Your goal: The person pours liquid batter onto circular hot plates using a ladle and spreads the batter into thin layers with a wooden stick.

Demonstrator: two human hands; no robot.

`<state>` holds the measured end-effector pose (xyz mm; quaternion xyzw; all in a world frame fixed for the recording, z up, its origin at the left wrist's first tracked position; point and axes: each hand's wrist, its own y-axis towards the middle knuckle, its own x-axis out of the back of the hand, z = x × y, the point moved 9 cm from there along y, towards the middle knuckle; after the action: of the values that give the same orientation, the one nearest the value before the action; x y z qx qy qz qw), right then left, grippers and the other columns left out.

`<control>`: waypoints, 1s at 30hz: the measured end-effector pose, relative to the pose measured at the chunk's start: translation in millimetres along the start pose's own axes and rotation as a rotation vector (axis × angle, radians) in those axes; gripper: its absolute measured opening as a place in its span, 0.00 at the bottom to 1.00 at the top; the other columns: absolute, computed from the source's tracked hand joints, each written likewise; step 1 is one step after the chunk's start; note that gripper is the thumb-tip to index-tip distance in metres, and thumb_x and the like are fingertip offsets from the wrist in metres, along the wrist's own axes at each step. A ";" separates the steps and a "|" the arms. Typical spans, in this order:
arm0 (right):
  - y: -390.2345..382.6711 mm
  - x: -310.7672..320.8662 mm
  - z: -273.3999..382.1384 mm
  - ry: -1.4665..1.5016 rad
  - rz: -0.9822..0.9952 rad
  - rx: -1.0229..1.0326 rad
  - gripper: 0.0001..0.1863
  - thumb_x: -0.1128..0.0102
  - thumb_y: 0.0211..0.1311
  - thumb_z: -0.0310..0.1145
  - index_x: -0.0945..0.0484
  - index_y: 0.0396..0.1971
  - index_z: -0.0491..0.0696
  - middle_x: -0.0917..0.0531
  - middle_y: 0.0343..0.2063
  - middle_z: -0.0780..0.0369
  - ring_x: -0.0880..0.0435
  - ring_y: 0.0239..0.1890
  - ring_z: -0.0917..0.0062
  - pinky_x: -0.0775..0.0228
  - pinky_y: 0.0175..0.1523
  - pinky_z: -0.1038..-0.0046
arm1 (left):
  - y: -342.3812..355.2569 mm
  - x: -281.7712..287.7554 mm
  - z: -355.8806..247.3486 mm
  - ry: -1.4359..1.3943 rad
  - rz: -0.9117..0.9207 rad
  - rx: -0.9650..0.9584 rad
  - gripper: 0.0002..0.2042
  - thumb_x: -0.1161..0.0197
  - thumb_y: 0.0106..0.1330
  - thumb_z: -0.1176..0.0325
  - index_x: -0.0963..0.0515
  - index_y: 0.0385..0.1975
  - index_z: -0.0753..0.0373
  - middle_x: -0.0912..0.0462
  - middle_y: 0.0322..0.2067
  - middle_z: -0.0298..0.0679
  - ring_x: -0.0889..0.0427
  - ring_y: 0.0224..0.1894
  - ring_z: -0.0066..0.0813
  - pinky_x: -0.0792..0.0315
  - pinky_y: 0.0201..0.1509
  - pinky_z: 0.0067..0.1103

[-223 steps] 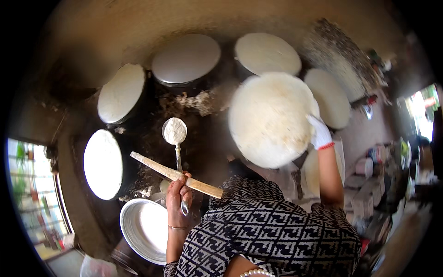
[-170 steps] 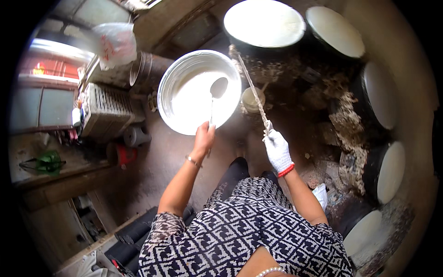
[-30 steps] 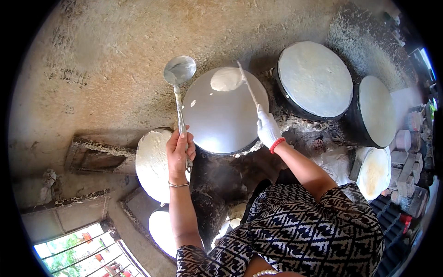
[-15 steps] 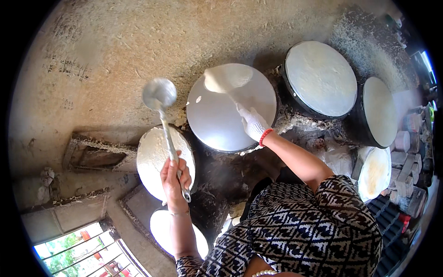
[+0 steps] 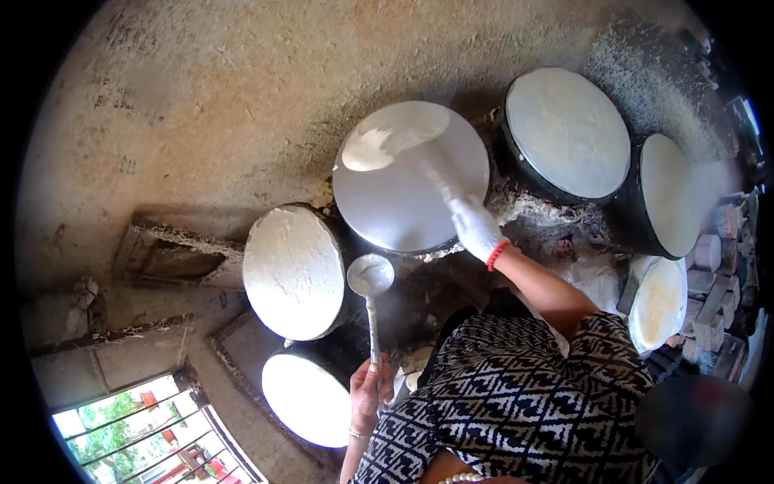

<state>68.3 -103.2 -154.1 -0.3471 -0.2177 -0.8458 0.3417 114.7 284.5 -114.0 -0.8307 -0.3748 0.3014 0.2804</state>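
My left hand is closed round the handle of a metal ladle. The ladle's bowl, coated with pale batter, hangs in front of the large round griddle. On that griddle's far left part lies a patch of wet white batter. My right hand, in a white glove with a red band at the wrist, is closed at the griddle's near right edge. From it a batter spreader, smeared by motion, reaches over the griddle's surface; its far end is too blurred to make out.
Batter-covered round griddles stand around: one at the left, one at the far right, another beyond it. A bright white round lies lower left. A browned round sheet sits near stacked blocks. A barred window is lower left.
My left hand has drawn the ladle down and to the right, from above the left griddle. My right hand has shifted slightly right and nearer, with the spreader sweeping across the griddle.
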 end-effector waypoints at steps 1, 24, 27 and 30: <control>-6.6 6.3 -19.5 -0.025 -0.106 -0.144 0.19 0.49 0.65 0.30 0.34 0.56 0.53 0.26 0.37 0.47 0.20 0.32 0.52 0.26 0.39 0.56 | -2.8 3.8 9.6 -0.020 0.004 -0.001 0.19 0.43 0.71 0.59 0.28 0.51 0.68 0.28 0.24 0.33 0.35 0.16 0.17 0.38 0.16 0.15; 150.2 -7.5 -45.5 0.044 0.231 0.143 0.16 0.50 0.65 0.28 0.28 0.53 0.52 0.26 0.33 0.50 0.25 0.34 0.51 0.31 0.40 0.57 | -43.4 -18.3 169.7 -0.362 -0.415 0.061 0.12 0.43 0.71 0.66 0.23 0.47 0.66 0.23 0.26 0.33 0.32 0.18 0.18 0.37 0.20 0.17; 133.7 -31.8 -12.3 -0.034 0.480 0.496 0.12 0.49 0.64 0.28 0.26 0.48 0.50 0.26 0.32 0.51 0.25 0.34 0.52 0.31 0.40 0.57 | -39.5 -38.0 175.5 -0.371 -0.450 0.085 0.12 0.45 0.72 0.65 0.23 0.47 0.65 0.25 0.26 0.32 0.34 0.17 0.18 0.41 0.19 0.17; 87.1 -8.3 -26.4 0.029 0.618 0.620 0.11 0.47 0.63 0.28 0.26 0.46 0.49 0.28 0.30 0.52 0.24 0.33 0.55 0.32 0.40 0.59 | -43.0 -46.2 192.2 -0.422 -0.476 0.053 0.12 0.45 0.72 0.65 0.24 0.47 0.65 0.26 0.26 0.32 0.34 0.18 0.18 0.42 0.18 0.16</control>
<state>124.7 -174.2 -166.3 -0.2651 -0.3426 -0.6032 0.6697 -66.4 318.1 -197.9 -0.6312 -0.6005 0.4026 0.2808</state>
